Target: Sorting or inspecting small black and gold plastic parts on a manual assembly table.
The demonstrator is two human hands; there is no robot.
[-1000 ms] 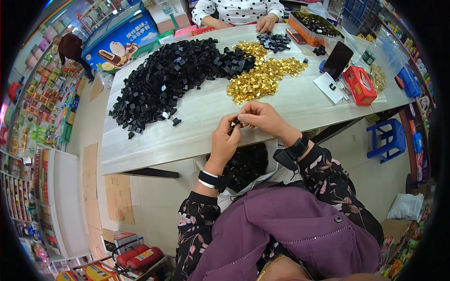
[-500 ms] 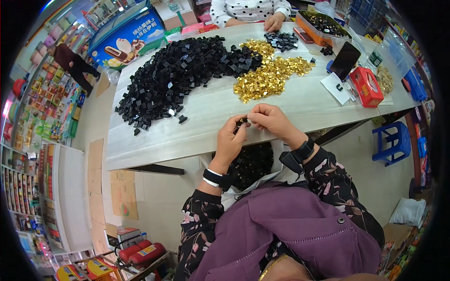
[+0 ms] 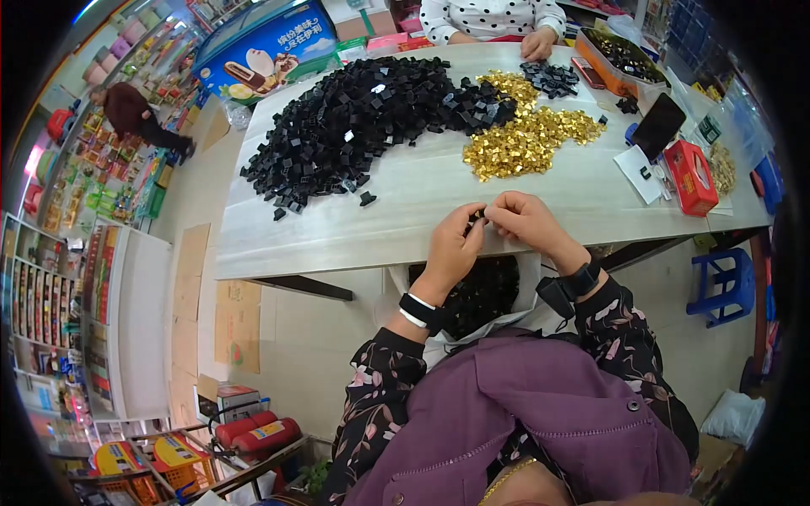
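Note:
Just above the near table edge, my left hand [image 3: 453,244] is closed on a small black plastic piece [image 3: 475,217] with a bit of gold showing on it. My right hand [image 3: 530,223] is beside it with thumb and forefinger pinched together; whatever is between them is hidden. Beyond my hands, loose gold pieces [image 3: 527,145] lie spread over the table. A large heap of black square pieces [image 3: 337,135] covers the table to the left. Below the edge, at my lap, a white sack [image 3: 529,282] holds many black pieces [image 3: 481,299] with gold flecks.
Across the table [image 3: 337,240], a person in a dotted sleeve [image 3: 553,14] has a hand by a small dark pile [image 3: 550,79]. An orange-rimmed tub [image 3: 620,63], a phone [image 3: 660,124] and a red box [image 3: 692,179] stand at right. A blue stool [image 3: 723,287] is beyond.
The whole view has shifted, so the table and my hands appear farther right. My hands stay close together around the small piece. A walking person at the left has changed stride.

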